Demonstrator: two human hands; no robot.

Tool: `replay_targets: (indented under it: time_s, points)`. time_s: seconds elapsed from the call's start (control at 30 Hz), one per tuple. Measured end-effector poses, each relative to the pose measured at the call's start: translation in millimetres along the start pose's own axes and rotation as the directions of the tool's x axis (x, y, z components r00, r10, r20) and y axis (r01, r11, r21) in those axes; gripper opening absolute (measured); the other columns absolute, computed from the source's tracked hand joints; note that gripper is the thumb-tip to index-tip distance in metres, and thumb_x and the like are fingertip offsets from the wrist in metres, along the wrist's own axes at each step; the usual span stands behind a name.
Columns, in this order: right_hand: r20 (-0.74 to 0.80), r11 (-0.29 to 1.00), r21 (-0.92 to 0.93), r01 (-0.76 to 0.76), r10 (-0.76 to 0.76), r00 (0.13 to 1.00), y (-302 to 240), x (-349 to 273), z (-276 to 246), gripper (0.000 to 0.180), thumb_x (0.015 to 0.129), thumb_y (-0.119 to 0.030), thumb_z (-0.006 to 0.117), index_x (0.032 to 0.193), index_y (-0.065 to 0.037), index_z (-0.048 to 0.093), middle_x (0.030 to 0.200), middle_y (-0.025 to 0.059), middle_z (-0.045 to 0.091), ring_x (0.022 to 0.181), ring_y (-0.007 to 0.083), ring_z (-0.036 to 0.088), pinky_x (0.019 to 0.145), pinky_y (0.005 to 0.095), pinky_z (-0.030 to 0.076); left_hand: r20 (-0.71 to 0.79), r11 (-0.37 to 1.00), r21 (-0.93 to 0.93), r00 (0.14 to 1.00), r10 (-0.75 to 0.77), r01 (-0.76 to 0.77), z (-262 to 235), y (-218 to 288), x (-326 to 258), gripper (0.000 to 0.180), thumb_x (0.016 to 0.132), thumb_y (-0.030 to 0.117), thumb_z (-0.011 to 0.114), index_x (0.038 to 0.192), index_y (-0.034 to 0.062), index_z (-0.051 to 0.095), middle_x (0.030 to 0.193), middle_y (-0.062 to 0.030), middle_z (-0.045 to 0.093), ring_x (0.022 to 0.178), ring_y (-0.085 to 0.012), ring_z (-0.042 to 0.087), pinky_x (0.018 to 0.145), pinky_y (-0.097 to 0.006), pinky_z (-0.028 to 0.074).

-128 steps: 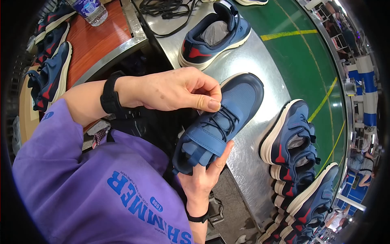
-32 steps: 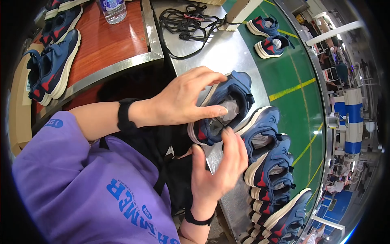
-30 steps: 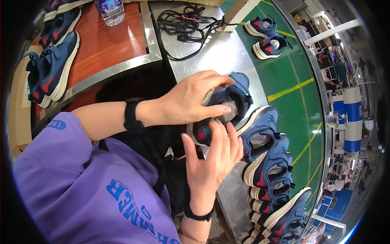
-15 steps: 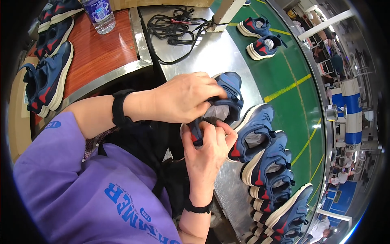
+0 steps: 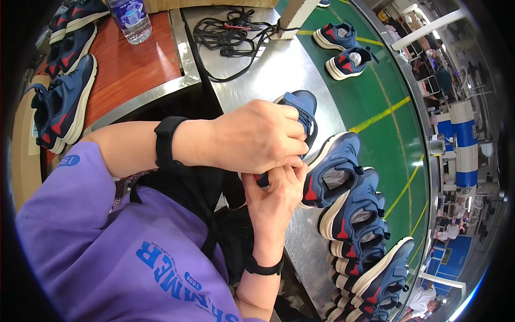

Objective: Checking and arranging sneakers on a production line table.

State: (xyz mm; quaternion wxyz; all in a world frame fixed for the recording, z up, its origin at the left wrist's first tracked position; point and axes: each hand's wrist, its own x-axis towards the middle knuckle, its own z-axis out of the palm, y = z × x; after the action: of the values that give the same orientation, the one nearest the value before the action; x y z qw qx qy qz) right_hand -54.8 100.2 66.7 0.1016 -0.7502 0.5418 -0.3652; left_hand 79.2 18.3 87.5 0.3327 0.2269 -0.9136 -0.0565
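Observation:
A blue sneaker (image 5: 306,102) with dark laces and a pale sole stands on the metal worktop, tilted toward me. My left hand (image 5: 257,134) lies over its opening, fingers curled down at the collar. My right hand (image 5: 276,196) holds the heel end from below, thumb on one side and fingertips meeting those of my left hand. Both hands are closed on the shoe, and they hide its opening and most of its heel. Right beside my right hand sits another blue sneaker (image 5: 335,169) with red heel patches and pale stuffing inside.
A row of similar sneakers (image 5: 357,212) runs down the metal worktop (image 5: 303,236). Beyond it, a green belt (image 5: 375,155) carries two sneakers (image 5: 343,59). Tangled black cord (image 5: 230,35) lies at the back. On the left, a wooden table (image 5: 145,70) holds more sneakers (image 5: 70,102) and a bottle (image 5: 130,21).
My left hand has moved down and right over the shoe's opening, covering the stuffing that showed before. Its fingertips now meet my right hand, which has shifted slightly.

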Motion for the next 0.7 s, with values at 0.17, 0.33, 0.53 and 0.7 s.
replay_targets:
  time_s: [0.17, 0.33, 0.53, 0.7]
  points:
    - [-0.113, 1.000, 0.022, -0.011, 0.013, 0.994, -0.8, -20.3, -4.2, 0.024, 0.067, -0.007, 0.082, 0.083, 0.000, 0.066, 0.079, 0.0127, 0.060, 0.090, 0.0329, 0.060, 0.076, 0.0413, 0.050, -0.284, 0.926, -0.201, 0.886, -0.367, 0.319, -20.5, 1.3, -5.3, 0.026, 0.093, 0.026, 0.062, 0.084, 0.0017, 0.063, 0.075, -0.0092, 0.061, 0.067, -0.0237, 0.059, 0.062, -0.032, 0.047]
    - [-0.085, 0.999, 0.024, -0.048, 0.050, 0.995, -18.7, -45.1, -13.5, 0.024, 0.064, -0.005, 0.084, 0.080, -0.002, 0.066, 0.077, 0.0108, 0.060, 0.090, 0.0308, 0.061, 0.077, 0.0393, 0.049, 0.081, 0.720, -0.501, 0.855, -0.512, 0.479, -23.0, -0.2, -12.3, 0.041, 0.101, 0.034, 0.051, 0.077, 0.0007, 0.056, 0.065, -0.0063, 0.054, 0.059, -0.0145, 0.053, 0.059, -0.027, 0.043]
    - [-0.153, 0.980, 0.107, -0.167, 0.183, 0.971, -10.1, -60.9, -10.8, 0.026, 0.063, -0.006, 0.085, 0.079, -0.005, 0.065, 0.077, 0.0074, 0.061, 0.089, 0.0287, 0.061, 0.078, 0.0378, 0.047, 0.602, -0.005, -0.714, 0.610, -0.514, 0.700, -21.9, -1.3, -4.4, 0.039, 0.100, 0.034, 0.054, 0.076, 0.0044, 0.061, 0.063, 0.0024, 0.054, 0.053, -0.0031, 0.044, 0.047, -0.020, 0.034]
    - [-0.161, 0.968, 0.162, -0.193, 0.219, 0.962, -11.3, -63.3, -13.5, 0.020, 0.067, -0.003, 0.080, 0.080, -0.001, 0.065, 0.080, 0.0088, 0.064, 0.091, 0.0271, 0.060, 0.082, 0.0365, 0.045, 0.619, -0.067, -0.710, 0.575, -0.535, 0.701, -6.8, -0.4, -21.0, 0.038, 0.098, 0.036, 0.057, 0.077, 0.0053, 0.064, 0.061, 0.0014, 0.057, 0.051, -0.0033, 0.049, 0.047, -0.019, 0.039]
